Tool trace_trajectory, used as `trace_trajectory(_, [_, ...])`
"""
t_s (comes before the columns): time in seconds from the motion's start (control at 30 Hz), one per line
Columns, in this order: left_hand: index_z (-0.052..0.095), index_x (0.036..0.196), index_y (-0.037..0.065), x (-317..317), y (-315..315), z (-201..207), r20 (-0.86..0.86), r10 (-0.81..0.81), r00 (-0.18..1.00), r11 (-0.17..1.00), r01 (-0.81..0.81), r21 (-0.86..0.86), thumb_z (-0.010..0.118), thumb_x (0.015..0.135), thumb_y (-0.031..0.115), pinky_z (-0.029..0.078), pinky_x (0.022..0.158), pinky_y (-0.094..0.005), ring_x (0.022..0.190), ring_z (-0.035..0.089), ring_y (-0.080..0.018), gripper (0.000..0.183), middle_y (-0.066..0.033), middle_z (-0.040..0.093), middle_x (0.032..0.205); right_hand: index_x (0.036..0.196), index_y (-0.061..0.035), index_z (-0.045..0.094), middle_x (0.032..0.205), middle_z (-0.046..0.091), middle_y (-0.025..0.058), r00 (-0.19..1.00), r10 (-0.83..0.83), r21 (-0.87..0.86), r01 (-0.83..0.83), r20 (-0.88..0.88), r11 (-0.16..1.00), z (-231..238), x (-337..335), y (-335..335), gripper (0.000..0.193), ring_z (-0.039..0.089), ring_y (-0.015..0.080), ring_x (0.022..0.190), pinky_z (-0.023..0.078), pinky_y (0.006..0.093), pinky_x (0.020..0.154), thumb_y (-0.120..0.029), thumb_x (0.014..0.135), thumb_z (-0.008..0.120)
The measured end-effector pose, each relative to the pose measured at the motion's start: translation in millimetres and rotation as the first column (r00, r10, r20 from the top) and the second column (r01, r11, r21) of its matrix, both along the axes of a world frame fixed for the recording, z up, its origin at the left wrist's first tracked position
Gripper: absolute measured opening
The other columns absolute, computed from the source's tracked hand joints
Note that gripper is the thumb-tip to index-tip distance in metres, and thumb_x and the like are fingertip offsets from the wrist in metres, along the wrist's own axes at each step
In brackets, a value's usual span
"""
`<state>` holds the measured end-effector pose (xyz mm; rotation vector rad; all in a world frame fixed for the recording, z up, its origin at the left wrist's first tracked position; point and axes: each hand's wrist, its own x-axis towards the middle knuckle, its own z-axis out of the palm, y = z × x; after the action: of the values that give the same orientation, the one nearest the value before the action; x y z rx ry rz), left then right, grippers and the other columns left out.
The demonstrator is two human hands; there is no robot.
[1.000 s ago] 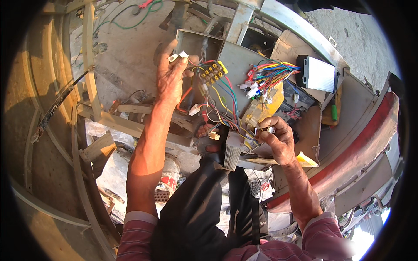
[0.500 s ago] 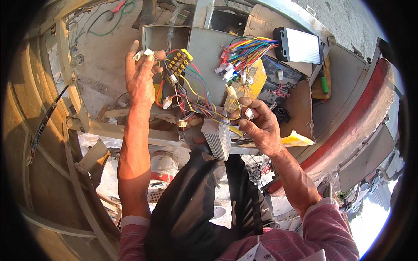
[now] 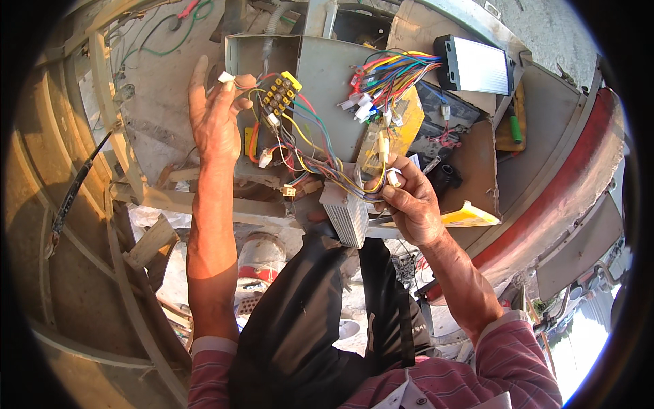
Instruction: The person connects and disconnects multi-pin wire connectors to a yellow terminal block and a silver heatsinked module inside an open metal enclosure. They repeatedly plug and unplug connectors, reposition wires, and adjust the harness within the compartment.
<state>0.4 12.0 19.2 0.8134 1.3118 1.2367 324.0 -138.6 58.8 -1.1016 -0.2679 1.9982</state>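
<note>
My left hand (image 3: 216, 129) is raised at the left, index finger stretched up. Between its other fingers sits a white plug connector (image 3: 225, 77), its wires leading to a brown and yellow terminal block (image 3: 281, 95). My right hand (image 3: 414, 201) pinches another white wire connector (image 3: 393, 178) between thumb and fingers. A pale yellowish connector (image 3: 383, 146) on a wire stands just above those fingertips. Beneath the wires, between my hands, a finned silver metal box (image 3: 346, 213) rests near my knees. Loose connectors (image 3: 265, 158) hang from the same harness.
A silver and black controller box (image 3: 477, 65) with a bundle of coloured wires (image 3: 395, 71) lies at the far right. Nearby are an open cardboard box (image 3: 470, 163) and a green-handled tool (image 3: 515, 129). Metal frame bars (image 3: 122, 150) run along the left.
The white connector in my right hand has turned slightly. In my left hand the fingers have shifted, and only one of two white connectors still shows. The whole view has moved a little.
</note>
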Motion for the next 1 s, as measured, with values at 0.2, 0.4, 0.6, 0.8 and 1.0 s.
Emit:
trace_trajectory(0.2, [0.035, 0.164, 0.009, 4.2, 3.8, 2.4, 0.016, -0.041, 0.999, 0.999, 0.041, 0.008, 0.064, 0.108, 0.015, 0.054, 0.080, -0.0326, 0.105, 0.072, -0.0212, 0.064, -0.0159, 0.077, 0.115, 0.158, -0.0014, 0.043, 0.135, 0.060, 0.0097, 0.919, 0.162, 0.101, -0.211, 0.360, 0.972, 2.5, -20.4, -13.5, 0.091, 0.057, 0.0190, 0.128, 0.049, 0.0358, 0.109, -0.032, 0.088, 0.092])
trace_trajectory(0.4, [0.044, 0.159, 0.011, 10.6, 3.7, 2.1, 0.055, -0.040, 0.998, 0.999, 0.039, 0.018, 0.064, 0.108, 0.015, 0.054, 0.077, -0.0305, 0.104, 0.072, -0.0187, 0.055, -0.0135, 0.078, 0.114, 0.160, -0.0040, 0.034, 0.148, 0.049, 0.0238, 0.358, 0.153, 0.107, -0.610, 0.921, 0.785, 3.8, -62.3, -22.3, 0.117, 0.049, 0.0444, 0.138, 0.044, 0.0528, 0.117, -0.031, 0.067, 0.099])
trace_trajectory(0.6, [0.050, 0.154, 0.008, 12.9, 4.1, -1.8, 0.024, -0.087, 0.996, 0.996, 0.086, 0.023, 0.062, 0.109, 0.015, 0.054, 0.082, -0.0322, 0.110, 0.071, -0.0214, 0.047, -0.0136, 0.077, 0.118, 0.161, -0.0024, 0.032, 0.145, 0.050, 0.0250, 0.219, 0.129, 0.048, -0.657, 0.967, 0.752, -0.1, -76.9, -17.5, 0.120, 0.047, 0.0457, 0.137, 0.040, 0.0554, 0.118, -0.031, 0.066, 0.099])
trace_trajectory(0.8, [0.057, 0.148, 0.007, 12.1, 3.7, -6.6, 0.073, -0.115, 0.991, 0.993, 0.115, 0.007, 0.060, 0.109, 0.014, 0.056, 0.081, -0.0313, 0.110, 0.072, -0.0201, 0.040, -0.0126, 0.077, 0.118, 0.164, 0.0034, 0.030, 0.154, 0.050, 0.0220, 0.519, 0.310, 0.058, -0.576, 0.797, 0.815, -1.5, -39.3, 1.2, 0.122, 0.051, 0.0343, 0.143, 0.041, 0.0465, 0.122, -0.046, 0.075, 0.099])
trace_trajectory(1.0, [0.060, 0.143, 0.006, 15.8, 6.2, -10.4, 0.087, -0.113, 0.990, 0.992, 0.117, -0.045, 0.062, 0.108, 0.014, 0.057, 0.083, -0.0320, 0.110, 0.073, -0.0192, 0.036, -0.0117, 0.077, 0.118, 0.161, 0.0045, 0.036, 0.140, 0.063, 0.0185, 0.841, 0.412, 0.042, -0.454, 0.350, 0.890, -9.2, 12.1, 28.1, 0.106, 0.061, 0.0248, 0.129, 0.048, 0.0389, 0.112, -0.049, 0.086, 0.088])
